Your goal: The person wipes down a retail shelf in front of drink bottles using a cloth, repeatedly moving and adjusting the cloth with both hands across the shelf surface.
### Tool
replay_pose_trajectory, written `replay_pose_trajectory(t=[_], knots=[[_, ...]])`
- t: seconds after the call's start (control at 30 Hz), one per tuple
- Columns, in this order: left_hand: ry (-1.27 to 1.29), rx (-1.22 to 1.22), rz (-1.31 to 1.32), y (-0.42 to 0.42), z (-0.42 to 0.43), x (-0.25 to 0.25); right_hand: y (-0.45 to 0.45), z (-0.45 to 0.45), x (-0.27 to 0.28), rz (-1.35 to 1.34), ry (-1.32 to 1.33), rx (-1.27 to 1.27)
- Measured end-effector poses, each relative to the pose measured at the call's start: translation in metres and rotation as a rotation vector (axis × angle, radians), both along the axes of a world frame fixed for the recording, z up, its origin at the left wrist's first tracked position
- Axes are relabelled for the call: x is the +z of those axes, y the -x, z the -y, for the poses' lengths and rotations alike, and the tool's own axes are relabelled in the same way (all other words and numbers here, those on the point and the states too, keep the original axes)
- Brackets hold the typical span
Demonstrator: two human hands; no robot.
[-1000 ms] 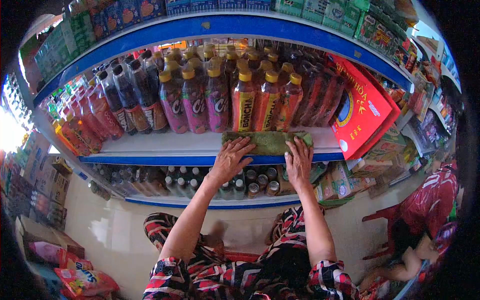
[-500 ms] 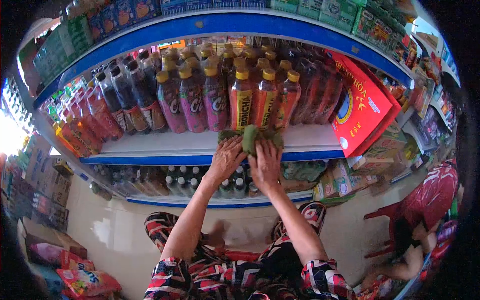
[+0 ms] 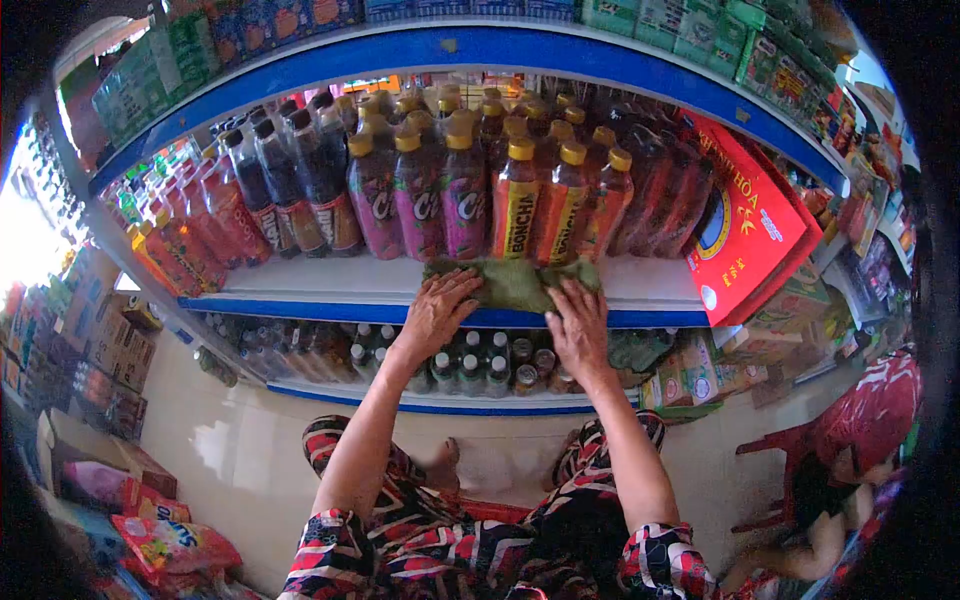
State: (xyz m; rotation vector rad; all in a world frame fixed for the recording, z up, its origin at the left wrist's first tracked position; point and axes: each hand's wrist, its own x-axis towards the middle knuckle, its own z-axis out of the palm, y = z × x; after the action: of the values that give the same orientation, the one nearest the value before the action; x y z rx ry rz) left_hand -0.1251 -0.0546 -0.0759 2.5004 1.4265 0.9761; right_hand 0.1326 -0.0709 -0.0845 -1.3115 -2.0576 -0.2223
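A green cloth [image 3: 512, 285] lies spread along the front of the white shelf [image 3: 330, 277], just before the bottles. My left hand [image 3: 438, 312] rests on the cloth's left end, and my right hand [image 3: 579, 325] on its right end. Fingers of both hands are apart and press on the fabric, with the fingertips partly merging into it. Behind the cloth stand yellow-capped orange bottles [image 3: 516, 205] and pink-labelled bottles [image 3: 464, 200].
Dark bottles [image 3: 329, 185] and red bottles [image 3: 232, 215] stand at the left. A red box [image 3: 748, 225] leans at the shelf's right. Lower down are white-capped bottles [image 3: 470, 372]. A person in a red top [image 3: 868, 420] is at the right near a red chair [image 3: 780, 450].
My hands came together half a second ago, bunching the cloth, and are now apart with it spread flat again. The view has shifted slightly, moving the shelf rightward.
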Motion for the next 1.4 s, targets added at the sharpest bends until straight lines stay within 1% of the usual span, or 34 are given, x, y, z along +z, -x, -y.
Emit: replay_pose_trajectory(t=[0.17,0.27,0.37,0.53,0.63,0.77,0.83,0.97,1.07,1.17,1.2,1.27,1.4], knots=[[0.063,-0.025,0.035,0.012,0.002,0.004,-0.004,0.0,0.002,0.039,0.042,-0.057],[0.032,-0.03,0.06,0.01,0.005,0.005,0.004,0.002,0.0,0.026,0.038,-0.106],[-0.006,-0.002,0.011,0.011,0.004,0.002,0.012,0.003,-0.002,0.02,0.02,-0.127],[-0.013,0.026,0.025,0.016,0.003,-0.001,0.031,0.007,0.002,0.043,0.02,-0.17],[-0.015,0.031,0.068,0.023,0.002,-0.003,0.05,0.01,0.003,0.042,0.048,-0.146],[-0.001,0.073,0.076,0.019,0.002,0.0,0.088,0.012,-0.003,0.029,-0.014,0.003],[-0.001,0.077,0.106,0.019,0.002,-0.003,0.105,0.015,0.002,-0.008,0.03,0.062],[-0.007,0.065,0.08,0.028,0.005,0.004,0.102,0.011,0.0,-0.006,0.021,0.135],[0.023,0.074,0.027,0.039,0.007,0.007,0.083,0.002,-0.003,0.065,0.013,0.197],[0.039,0.087,0.068,0.055,0.01,0.007,0.071,0.0,0.003,0.08,0.045,0.128],[0.002,0.1,0.061,0.06,0.011,0.007,0.066,-0.002,0.003,0.063,0.025,0.11],[-0.02,0.096,0.063,0.073,0.009,0.004,0.056,-0.005,0.004,0.056,0.067,0.104],[-0.017,0.128,0.059,0.077,0.01,0.006,0.062,-0.002,0.003,0.045,0.086,0.077]])
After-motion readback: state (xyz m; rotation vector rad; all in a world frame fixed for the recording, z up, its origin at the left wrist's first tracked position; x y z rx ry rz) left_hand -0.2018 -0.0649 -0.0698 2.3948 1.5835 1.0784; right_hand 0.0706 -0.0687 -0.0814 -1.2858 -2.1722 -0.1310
